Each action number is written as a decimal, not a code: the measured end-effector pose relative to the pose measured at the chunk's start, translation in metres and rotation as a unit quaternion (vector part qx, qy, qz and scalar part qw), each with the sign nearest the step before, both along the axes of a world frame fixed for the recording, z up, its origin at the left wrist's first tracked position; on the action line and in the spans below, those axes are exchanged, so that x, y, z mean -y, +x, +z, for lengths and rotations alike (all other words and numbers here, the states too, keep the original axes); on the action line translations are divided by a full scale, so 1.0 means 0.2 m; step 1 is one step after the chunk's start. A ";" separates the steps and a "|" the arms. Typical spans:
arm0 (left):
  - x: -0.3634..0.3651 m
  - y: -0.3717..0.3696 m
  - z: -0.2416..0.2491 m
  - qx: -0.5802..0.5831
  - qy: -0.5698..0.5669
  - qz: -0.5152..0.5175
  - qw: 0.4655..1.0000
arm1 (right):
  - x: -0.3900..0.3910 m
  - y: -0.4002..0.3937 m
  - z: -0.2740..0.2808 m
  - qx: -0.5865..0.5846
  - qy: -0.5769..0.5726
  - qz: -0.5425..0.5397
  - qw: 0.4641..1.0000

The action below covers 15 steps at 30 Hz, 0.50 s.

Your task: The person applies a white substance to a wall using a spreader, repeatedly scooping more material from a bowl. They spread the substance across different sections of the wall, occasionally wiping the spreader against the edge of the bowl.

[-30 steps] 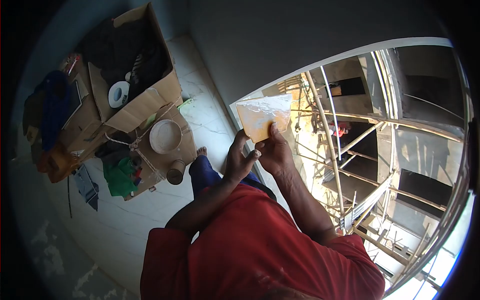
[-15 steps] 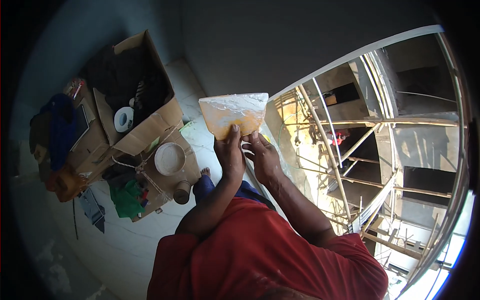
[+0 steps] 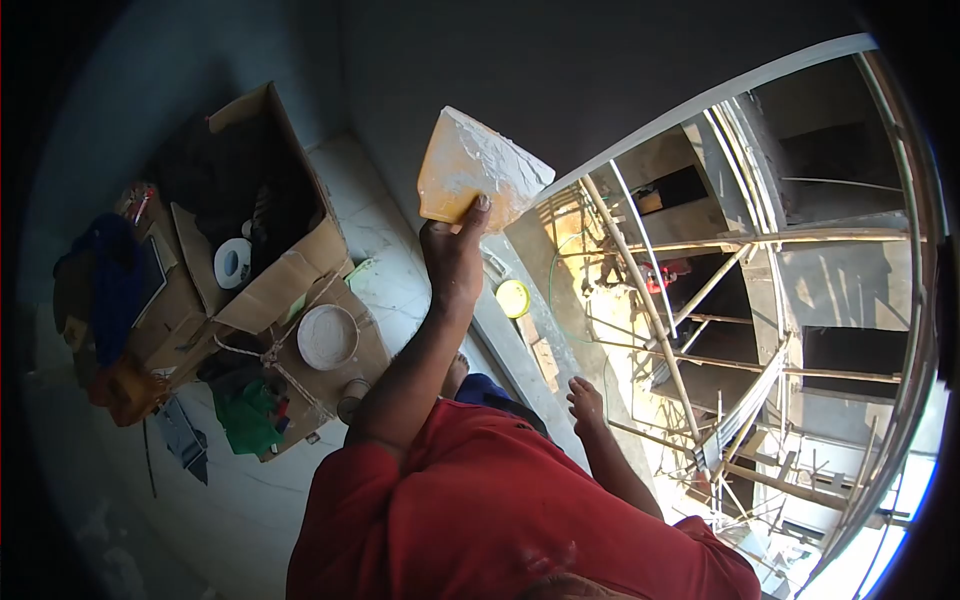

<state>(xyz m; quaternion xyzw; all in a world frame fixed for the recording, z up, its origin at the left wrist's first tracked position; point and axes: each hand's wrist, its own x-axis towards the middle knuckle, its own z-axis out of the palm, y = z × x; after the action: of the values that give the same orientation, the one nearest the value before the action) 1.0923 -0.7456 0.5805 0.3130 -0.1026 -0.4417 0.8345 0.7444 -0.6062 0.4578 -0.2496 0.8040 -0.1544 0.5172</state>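
Observation:
A flat, yellowish scraper [image 3: 480,165] smeared with white paste is raised in front of the dark wall. My left hand [image 3: 457,250] grips its lower edge, the thumb lying on the near face and the other fingers mostly hidden behind. Apart from it, my right hand [image 3: 585,402] is low beside my body on the right, its fingers partly curled and apart, with nothing seen in it. On cardboard at the left stands a round tub [image 3: 327,337] of white material, with a small can [image 3: 352,392] near it.
An open cardboard box [image 3: 285,285] holds dark items and a white roll [image 3: 233,262]. Green cloth [image 3: 245,415] lies below it. A yellow round object [image 3: 513,298] is by the ledge. Beyond the opening at right are scaffold poles [image 3: 640,285] and a person in red [image 3: 660,275].
My right hand has let go of the scraper and dropped down to the right. The scraper, in my left hand, has risen and tilted. The camera view has shifted slightly.

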 end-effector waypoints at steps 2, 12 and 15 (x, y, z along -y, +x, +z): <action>0.04 0.03 0.09 0.199 0.076 0.071 0.975 | -0.06 -0.17 -0.11 -0.055 -0.022 0.046 0.997; 0.38 0.09 0.20 0.611 0.077 0.190 0.765 | -0.13 -0.26 -0.17 -0.212 -0.061 0.174 0.960; 0.43 0.02 0.23 0.587 0.084 0.216 0.776 | -0.11 -0.22 -0.09 -0.210 -0.044 0.182 0.959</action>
<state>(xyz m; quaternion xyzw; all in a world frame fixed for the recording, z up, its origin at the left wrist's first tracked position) 1.0969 -0.8322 0.6267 0.5946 -0.4644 0.0122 0.6563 0.7000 -0.5841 0.4397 -0.4413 0.8279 -0.0365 0.3442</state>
